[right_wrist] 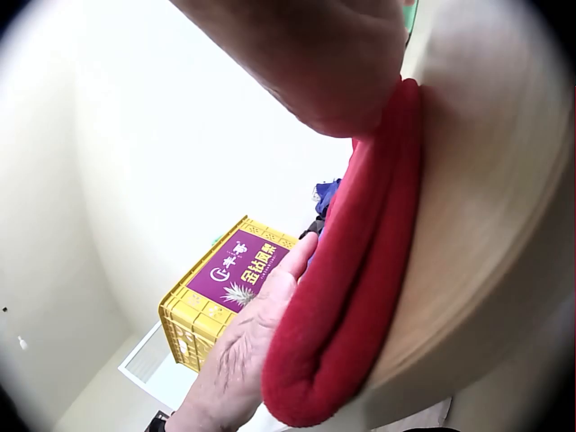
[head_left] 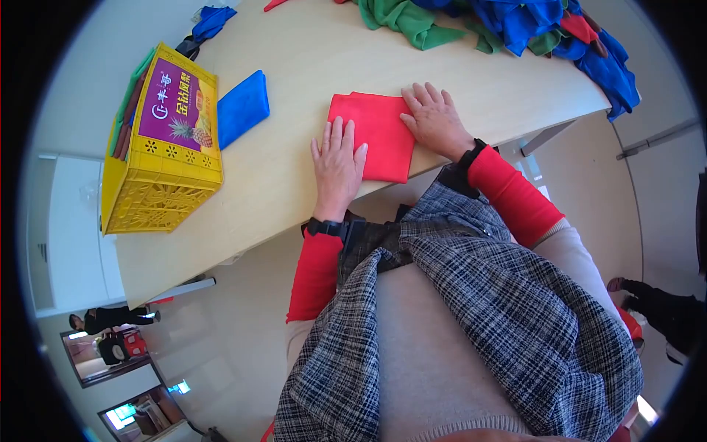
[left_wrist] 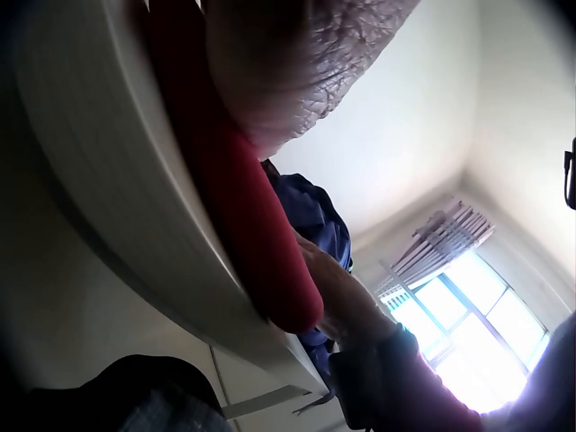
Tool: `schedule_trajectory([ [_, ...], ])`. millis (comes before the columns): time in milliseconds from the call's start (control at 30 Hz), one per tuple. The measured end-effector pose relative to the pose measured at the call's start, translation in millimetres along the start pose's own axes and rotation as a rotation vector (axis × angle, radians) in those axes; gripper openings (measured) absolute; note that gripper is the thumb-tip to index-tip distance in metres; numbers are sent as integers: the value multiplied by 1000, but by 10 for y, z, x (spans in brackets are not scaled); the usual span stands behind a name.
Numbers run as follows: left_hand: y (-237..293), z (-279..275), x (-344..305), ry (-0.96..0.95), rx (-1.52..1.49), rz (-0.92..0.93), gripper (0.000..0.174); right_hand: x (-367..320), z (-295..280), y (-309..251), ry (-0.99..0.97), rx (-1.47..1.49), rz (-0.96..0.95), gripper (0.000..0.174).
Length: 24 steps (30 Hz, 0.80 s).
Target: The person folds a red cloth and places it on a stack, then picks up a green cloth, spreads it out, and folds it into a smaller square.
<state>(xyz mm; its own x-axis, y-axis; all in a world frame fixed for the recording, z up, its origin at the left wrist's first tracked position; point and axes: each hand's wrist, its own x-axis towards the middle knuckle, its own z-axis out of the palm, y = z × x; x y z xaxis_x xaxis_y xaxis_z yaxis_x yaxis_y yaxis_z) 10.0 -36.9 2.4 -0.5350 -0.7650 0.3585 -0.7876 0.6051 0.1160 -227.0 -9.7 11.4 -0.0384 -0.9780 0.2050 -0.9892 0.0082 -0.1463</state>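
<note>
A red folded cloth (head_left: pixel 379 140) lies near the front edge of the table, squared into a flat pad. My left hand (head_left: pixel 338 166) rests on its left side with fingers straight. On the right edge lies my right hand (head_left: pixel 436 121), fingers extended over the cloth and the table beside it. In the right wrist view the rounded, layered fold of the red cloth (right_wrist: pixel 346 297) shows, with the left hand (right_wrist: pixel 243 360) along its far side. The left wrist view shows the thick folded edge of the cloth (left_wrist: pixel 243 207) and the right hand (left_wrist: pixel 337 292) beyond it.
A yellow crate (head_left: pixel 166 188) with a purple pineapple label stands at the left, cloths inside. Beside it lies a folded blue cloth (head_left: pixel 244 109). Loose blue, green and red cloths (head_left: pixel 515 22) are heaped at the far right. Two people stand in the background.
</note>
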Motion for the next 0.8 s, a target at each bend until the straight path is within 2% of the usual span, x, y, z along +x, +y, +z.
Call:
schedule_trajectory([
  [133, 151, -80, -124, 24, -53, 59, 55, 69, -125, -158, 48, 91, -132, 57],
  [267, 308, -116, -242, -28, -95, 105, 55, 164, -4, -357, 114, 122, -258, 57],
  [433, 310, -272, -503, 59, -139, 178, 48, 261, 245, -230, 175, 154, -223, 55],
  [533, 228, -329, -813, 150, -392, 16, 34, 303, 180, -128, 6, 281, -169, 58],
  [567, 195, -355, -918, 148, -393, 14, 34, 293, 153, -146, 4, 281, -169, 58],
  [633, 143, -376, -1112, 38, -542, -256, 25, 240, 107, -231, -20, 288, -190, 59],
  [667, 123, -335, -1184, 43, -540, -263, 25, 204, 90, -288, -32, 292, -205, 60],
  [767, -1, -243, -1369, -180, -1144, -772, 29, 64, 153, -528, 45, 312, -288, 59],
  [800, -26, -292, -1381, -167, -1132, -781, 29, 18, 156, -638, 84, 325, -322, 58],
])
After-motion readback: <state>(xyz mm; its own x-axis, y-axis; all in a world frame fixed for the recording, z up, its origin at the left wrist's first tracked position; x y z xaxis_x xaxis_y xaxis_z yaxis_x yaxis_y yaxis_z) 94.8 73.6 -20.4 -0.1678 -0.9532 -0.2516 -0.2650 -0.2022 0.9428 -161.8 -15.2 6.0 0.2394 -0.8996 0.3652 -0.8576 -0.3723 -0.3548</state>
